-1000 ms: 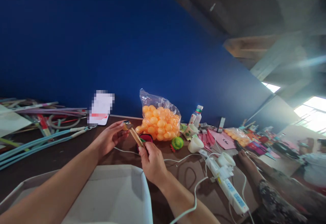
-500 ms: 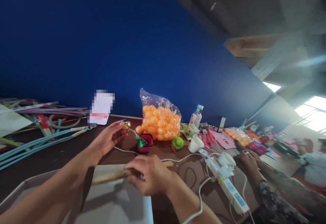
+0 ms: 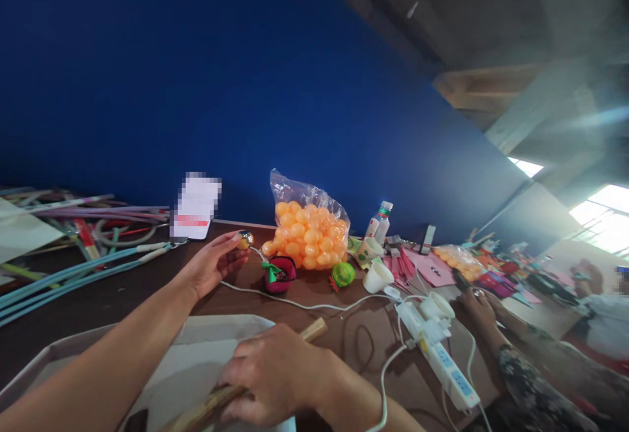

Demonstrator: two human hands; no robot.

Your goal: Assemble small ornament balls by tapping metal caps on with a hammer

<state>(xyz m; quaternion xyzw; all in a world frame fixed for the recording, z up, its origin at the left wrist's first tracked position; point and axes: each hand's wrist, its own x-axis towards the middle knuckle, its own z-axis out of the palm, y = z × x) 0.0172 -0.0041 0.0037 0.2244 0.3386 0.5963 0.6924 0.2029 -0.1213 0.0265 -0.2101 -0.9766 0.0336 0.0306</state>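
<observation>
My left hand (image 3: 212, 265) is raised over the dark table (image 3: 147, 288), its fingertips pinched on a small shiny ball (image 3: 244, 240). A thin white cord runs from near that ball down toward a red and green pouch (image 3: 279, 273). My right hand (image 3: 275, 379) is low and near me, closed around a wooden stick (image 3: 255, 386) that lies slanted over the white box (image 3: 196, 366). The stick's far end (image 3: 314, 330) pokes out past my knuckles. A clear bag of orange balls (image 3: 308, 230) stands just behind the pouch.
Coloured tubes and rods (image 3: 73, 248) are piled at the left. A white power strip (image 3: 442, 360) with cables, paper cups (image 3: 377, 278), a bottle (image 3: 378, 222) and pink paper (image 3: 427, 268) lie to the right. Another person's hand (image 3: 479, 307) rests on the table at the right.
My right hand carried the wooden stick away from the ball, down and toward me over the white box. My left hand has stayed in place, still pinching the ball.
</observation>
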